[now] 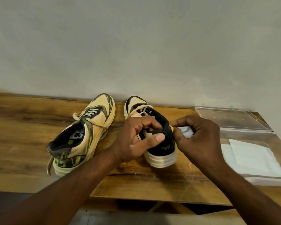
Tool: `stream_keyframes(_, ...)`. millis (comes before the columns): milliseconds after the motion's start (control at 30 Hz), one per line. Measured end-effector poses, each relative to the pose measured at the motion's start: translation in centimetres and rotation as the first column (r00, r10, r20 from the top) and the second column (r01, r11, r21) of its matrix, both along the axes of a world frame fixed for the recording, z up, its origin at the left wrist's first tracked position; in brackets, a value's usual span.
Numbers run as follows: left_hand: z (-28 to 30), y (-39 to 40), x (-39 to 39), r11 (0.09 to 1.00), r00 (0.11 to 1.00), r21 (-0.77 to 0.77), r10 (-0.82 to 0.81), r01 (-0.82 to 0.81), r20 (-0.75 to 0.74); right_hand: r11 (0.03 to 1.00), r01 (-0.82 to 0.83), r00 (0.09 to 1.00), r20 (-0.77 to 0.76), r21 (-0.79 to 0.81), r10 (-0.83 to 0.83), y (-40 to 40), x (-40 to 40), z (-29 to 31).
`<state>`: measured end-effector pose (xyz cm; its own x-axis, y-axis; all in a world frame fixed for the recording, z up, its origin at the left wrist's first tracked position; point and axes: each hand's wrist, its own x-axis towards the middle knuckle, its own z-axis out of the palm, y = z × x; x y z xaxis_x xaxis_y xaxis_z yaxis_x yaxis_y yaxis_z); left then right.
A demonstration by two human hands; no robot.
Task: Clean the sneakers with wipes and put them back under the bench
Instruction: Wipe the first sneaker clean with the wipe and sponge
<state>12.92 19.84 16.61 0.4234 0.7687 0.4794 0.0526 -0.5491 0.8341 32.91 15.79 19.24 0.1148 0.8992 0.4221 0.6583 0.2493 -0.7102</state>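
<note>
Right sneaker (154,135) upright on tabletop (31,127), between both hands. Left hand (136,138) grips its collar; right hand (196,138) at 3 o'clock pinches wipe (186,131) against heel. Left sneaker (83,135) at 9 o'clock, apart.

place: probably a home | cues: wooden bench (39,127); plain plastered wall (136,46)

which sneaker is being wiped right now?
The right-hand sneaker: the left hand grips its collar and the right hand presses a wipe to its heel. The other sneaker lies untouched.
</note>
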Motion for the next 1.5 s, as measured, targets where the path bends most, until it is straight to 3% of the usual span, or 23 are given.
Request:
stream_keyframes(100, 0.2, -0.3, 0.3, 0.977, 0.954, 0.178, 0.162, -0.119, -0.252, 0.998, -0.038, 0.999, -0.007, -0.055, 0.038, -0.2, -0.2, -0.1)
stream_keyframes(267, 1.4, -1.0, -1.1, 0.948, 0.894, 0.261, 0.268, -0.180, -0.360, 0.997, -0.066, 0.993, -0.098, -0.048, 0.061, 0.2, -0.1, 0.5)
stream_keyframes(433, 1.9, -1.1, -3.1, 0.983, 0.942, 0.115, 0.170, -0.142, -0.288, 0.994, -0.109, 0.971, -0.213, -0.007, 0.105, -0.1, -0.6, 1.6)
stream_keyframes(567, 3.3, -1.6, -4.2, 0.994, 0.996, -0.113, 0.026, -0.016, 0.087, 0.980, -0.099, 0.978, -0.165, 0.170, 0.128, -0.9, -0.7, 3.1)
stream_keyframes(633, 3.4, -1.6, -4.2, 0.990, 0.987, -0.135, -0.029, 0.050, 0.158, 0.960, -0.091, 0.985, -0.119, 0.266, 0.126, -1.3, -0.8, 3.7)
stream_keyframes(833, 1.1, 0.4, -3.9, 0.949, 0.982, -0.314, 0.024, 0.036, 0.188, 0.954, -0.112, 0.992, 0.082, 0.277, 0.092, -1.8, -1.5, 2.6)
stream_keyframes(1133, 0.4, 0.5, -3.5, 0.852, 0.978, -0.523, 0.101, 0.010, 0.182, 0.960, -0.185, 0.980, 0.107, 0.212, 0.166, -1.7, -3.1, 0.6)
stream_keyframes(1233, 0.4, 0.4, -3.2, 0.859, 0.991, -0.507, 0.119, -0.075, 0.054, 0.960, -0.200, 0.977, 0.116, 0.195, 0.180, -1.8, -3.9, -0.4)
stream_keyframes(1500, 0.1, 0.3, -2.8, 0.853, 0.974, -0.473, 0.219, -0.221, -0.059, 0.969, -0.199, 0.973, 0.149, 0.146, 0.177, -1.9, -4.5, -0.2)
